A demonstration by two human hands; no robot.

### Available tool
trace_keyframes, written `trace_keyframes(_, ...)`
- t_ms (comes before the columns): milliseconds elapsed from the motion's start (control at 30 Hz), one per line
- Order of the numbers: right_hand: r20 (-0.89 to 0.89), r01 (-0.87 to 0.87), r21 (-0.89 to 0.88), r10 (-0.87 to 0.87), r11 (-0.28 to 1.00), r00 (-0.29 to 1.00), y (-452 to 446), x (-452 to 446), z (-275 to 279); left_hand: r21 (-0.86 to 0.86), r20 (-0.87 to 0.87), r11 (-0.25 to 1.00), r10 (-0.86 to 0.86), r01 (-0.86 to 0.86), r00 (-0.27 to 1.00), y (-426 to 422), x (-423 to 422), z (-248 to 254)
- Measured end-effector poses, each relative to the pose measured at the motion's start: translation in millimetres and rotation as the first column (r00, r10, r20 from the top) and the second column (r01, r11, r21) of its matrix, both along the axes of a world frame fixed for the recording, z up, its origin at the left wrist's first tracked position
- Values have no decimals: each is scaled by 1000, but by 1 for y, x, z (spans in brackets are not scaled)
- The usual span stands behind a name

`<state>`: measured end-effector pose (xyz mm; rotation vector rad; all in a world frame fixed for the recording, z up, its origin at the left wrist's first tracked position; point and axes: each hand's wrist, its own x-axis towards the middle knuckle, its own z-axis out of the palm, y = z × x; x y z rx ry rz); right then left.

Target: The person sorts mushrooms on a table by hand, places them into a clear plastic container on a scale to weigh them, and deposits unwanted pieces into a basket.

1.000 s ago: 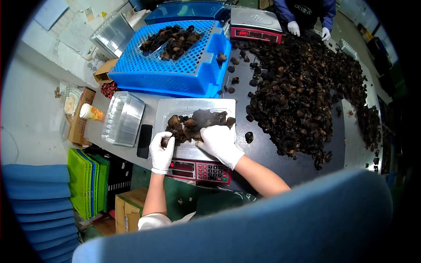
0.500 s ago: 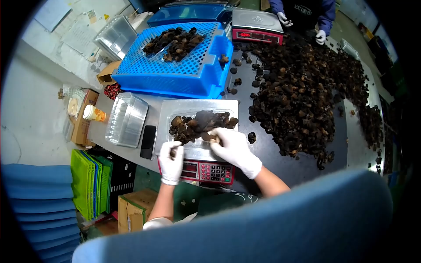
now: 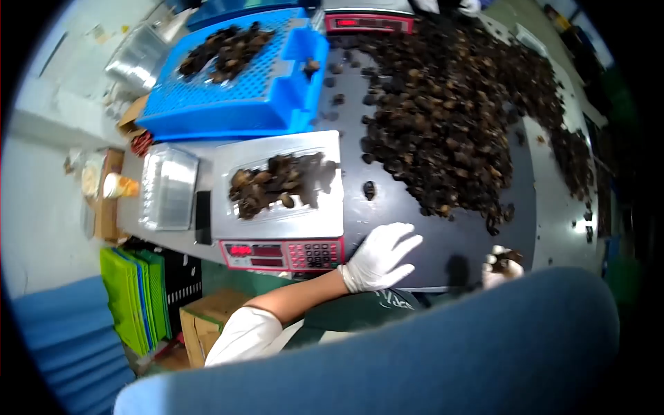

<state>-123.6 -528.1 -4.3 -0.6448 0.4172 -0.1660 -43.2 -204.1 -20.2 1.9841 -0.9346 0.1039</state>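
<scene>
My left hand (image 3: 380,257), in a white glove, is over the table's front edge, right of the scale, its fingers spread with nothing in them. Farther right, my gloved right hand (image 3: 501,270) is closed around a few dark dried mushrooms (image 3: 508,259); the blue foreground shape partly hides it. On the steel plate of the red weighing scale (image 3: 325,214) lies a clear plastic tray (image 3: 270,207) with dark brown mushrooms (image 3: 259,183) in it. A large heap of the same mushrooms (image 3: 443,117) covers the table beyond my hands.
A blue perforated crate (image 3: 207,114) at the back left carries more mushrooms. Clear plastic containers (image 3: 169,187) stand left of the scale, beside a dark phone (image 3: 203,218). A second scale (image 3: 370,23) and a co-worker's gloved hands (image 3: 470,5) are at the far side.
Both hands have left the tray and moved right, the left to the table edge, the right farther off with mushrooms in it. The view has shifted, so the scale appears farther left.
</scene>
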Motion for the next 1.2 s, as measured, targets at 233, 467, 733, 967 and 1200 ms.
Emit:
trace_keyframes(233, -205, -356, -933, -725, -60, 657, -252, -209, -62, 505, 130, 847, 116, -167, 985, -14, 15, -55)
trace_keyframes(467, -201, -286, -958, -629, -35, 751, -181, -174, -58, 867, 148, 405, 348, -291, 926, -33, 81, -99)
trace_keyframes(733, -101, -197, -931, -302, -308, 948, -11, -10, 56, 519, 26, 847, 122, -118, 992, -60, 61, -139)
trace_keyframes(967, -148, -107, -968, 172, -225, 974, 55, 37, 11, 550, 100, 824, 93, -133, 991, -117, 87, -133)
trace_keyframes(1200, -243, -175, -952, 270, -252, 932, 54, 38, -19, -146, -731, 984, -38, -102, 681, -68, 61, -109)
